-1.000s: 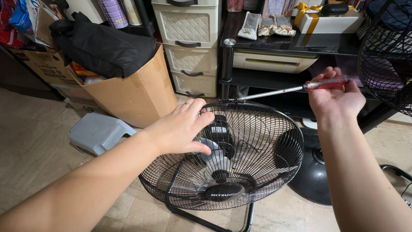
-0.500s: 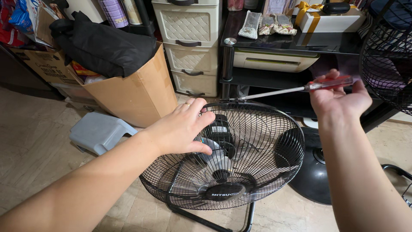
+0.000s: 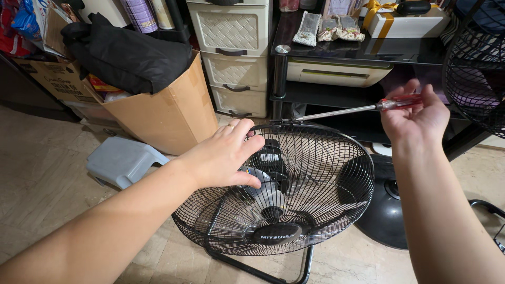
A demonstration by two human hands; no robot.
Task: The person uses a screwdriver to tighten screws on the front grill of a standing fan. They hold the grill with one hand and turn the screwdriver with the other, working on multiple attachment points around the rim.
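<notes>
A black floor fan (image 3: 294,200) with a round wire grille sits tilted on its stand on the tiled floor. My left hand (image 3: 223,155) grips the grille's upper left rim, fingers curled over the wires, a ring on one finger. My right hand (image 3: 413,118) holds a long screwdriver (image 3: 336,112) by its red translucent handle. The metal shaft points left, and its tip rests at the top edge of the grille, close to my left fingertips. The fan's motor housing and blades show behind the wires.
A cardboard box (image 3: 158,113) stuffed with a black bag stands at the left, a grey plastic stool (image 3: 121,160) in front of it. Beige drawers (image 3: 231,58) and a black glass shelf unit (image 3: 357,58) stand behind. A second fan's round base (image 3: 386,210) and grille (image 3: 476,63) are at the right.
My right hand has shifted slightly with the screwdriver, its tip staying at the grille's top edge. My left hand keeps its grip on the grille.
</notes>
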